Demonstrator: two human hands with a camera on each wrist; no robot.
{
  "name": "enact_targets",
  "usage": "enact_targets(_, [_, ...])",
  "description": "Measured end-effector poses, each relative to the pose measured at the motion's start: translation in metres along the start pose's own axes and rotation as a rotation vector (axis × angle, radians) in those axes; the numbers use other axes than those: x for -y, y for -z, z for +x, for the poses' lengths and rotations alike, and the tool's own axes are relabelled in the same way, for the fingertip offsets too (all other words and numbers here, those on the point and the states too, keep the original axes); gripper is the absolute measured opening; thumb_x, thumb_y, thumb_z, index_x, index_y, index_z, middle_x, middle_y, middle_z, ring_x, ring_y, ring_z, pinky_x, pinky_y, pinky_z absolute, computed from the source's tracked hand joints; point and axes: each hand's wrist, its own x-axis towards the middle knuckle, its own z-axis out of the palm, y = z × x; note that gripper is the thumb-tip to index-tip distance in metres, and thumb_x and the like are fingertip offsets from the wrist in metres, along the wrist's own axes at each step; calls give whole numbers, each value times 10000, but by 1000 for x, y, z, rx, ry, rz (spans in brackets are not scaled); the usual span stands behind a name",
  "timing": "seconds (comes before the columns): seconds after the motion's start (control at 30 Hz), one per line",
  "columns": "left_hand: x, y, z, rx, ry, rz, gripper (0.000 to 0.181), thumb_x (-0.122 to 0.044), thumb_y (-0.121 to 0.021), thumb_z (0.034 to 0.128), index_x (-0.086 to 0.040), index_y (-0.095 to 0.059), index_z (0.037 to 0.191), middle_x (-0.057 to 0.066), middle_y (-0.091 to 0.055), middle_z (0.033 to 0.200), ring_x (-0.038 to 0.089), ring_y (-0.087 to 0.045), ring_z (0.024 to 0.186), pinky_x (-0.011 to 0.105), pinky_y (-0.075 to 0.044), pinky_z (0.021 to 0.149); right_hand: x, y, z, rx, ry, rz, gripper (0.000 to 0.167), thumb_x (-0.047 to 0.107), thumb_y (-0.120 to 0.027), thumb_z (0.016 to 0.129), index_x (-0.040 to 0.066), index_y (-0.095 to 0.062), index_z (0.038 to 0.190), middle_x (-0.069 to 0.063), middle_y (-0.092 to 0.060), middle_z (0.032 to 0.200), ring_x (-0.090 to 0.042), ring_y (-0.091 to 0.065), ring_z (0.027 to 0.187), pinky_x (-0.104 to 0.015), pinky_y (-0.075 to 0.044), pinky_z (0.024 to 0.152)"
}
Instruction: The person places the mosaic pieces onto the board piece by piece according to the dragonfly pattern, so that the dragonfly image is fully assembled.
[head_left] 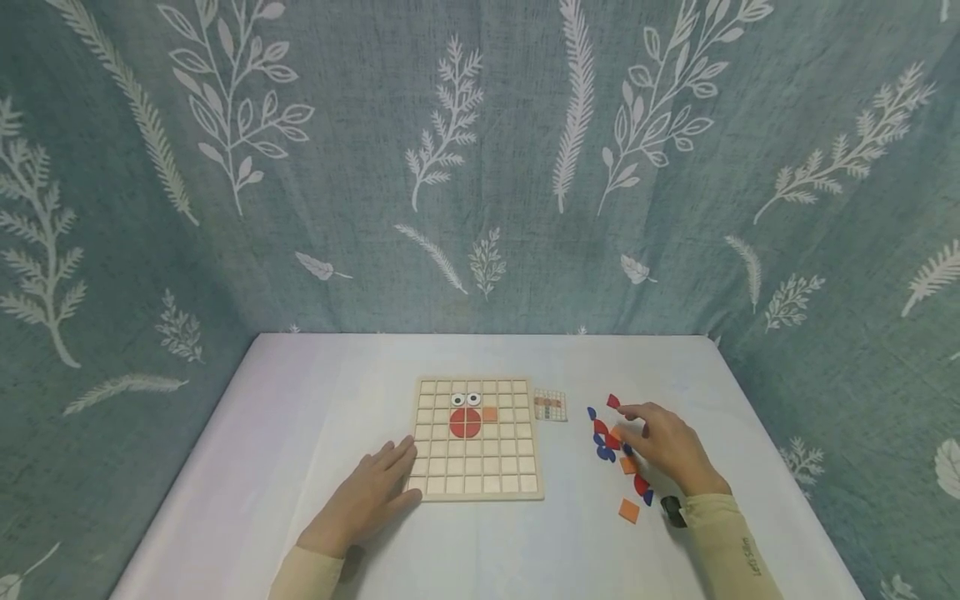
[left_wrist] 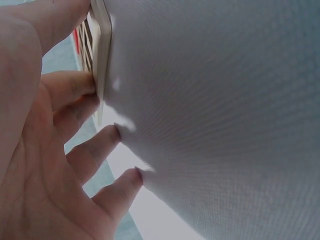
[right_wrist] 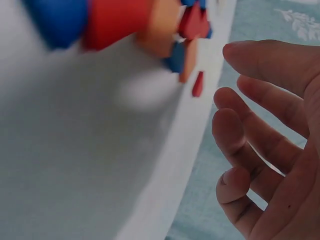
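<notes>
A wooden grid board (head_left: 472, 483) lies flat on the table, bearing two round eye pieces (head_left: 474, 399), a red disc (head_left: 457, 430) made of quarter pieces and an orange square (head_left: 490, 413). My left hand (head_left: 366, 498) rests at the board's left side; in the left wrist view, thumb and fingers touch the board edge (left_wrist: 103, 50). Over a loose pile at the right hovers my right hand (head_left: 671, 446), fingers loosely bent. The right wrist view shows nothing between its fingers, with a red piece (right_wrist: 198, 84) lying apart from them.
Blue pieces (head_left: 606, 452), red pieces (head_left: 641, 484) and orange squares (head_left: 629, 511) are scattered on the table's right side. A small pattern card (head_left: 551, 405) lies beside the board's upper right edge. A dark object (head_left: 673, 511) shows by the right wrist. Leaf-patterned curtain (head_left: 480, 183) surrounds the table.
</notes>
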Motion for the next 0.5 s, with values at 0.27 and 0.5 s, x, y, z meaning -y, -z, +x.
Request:
enact_targets(0.27, [0,1,-2,-4,-2,-11,688,-431,-634,989,-25,-450,1514,113,-365,1612,400,-336,1464,619,-279,1183,-3,-8,1,22,-5,-38,427,261,-788,899,85,-690,1276,-136,-685,1194,-249,-632,899,-495,-608,825])
enact_targets(0.5, [0,2,-2,11,-4,-18,684,-427,-625,996,-26,-442,1520,106,-354,1618,402,-329,1467,619,-274,1185,0,-13,4,28,-12,-63,401,198,-796,875,60,-707,1241,-153,-684,1195,-319,-657,1017,-548,-578,905])
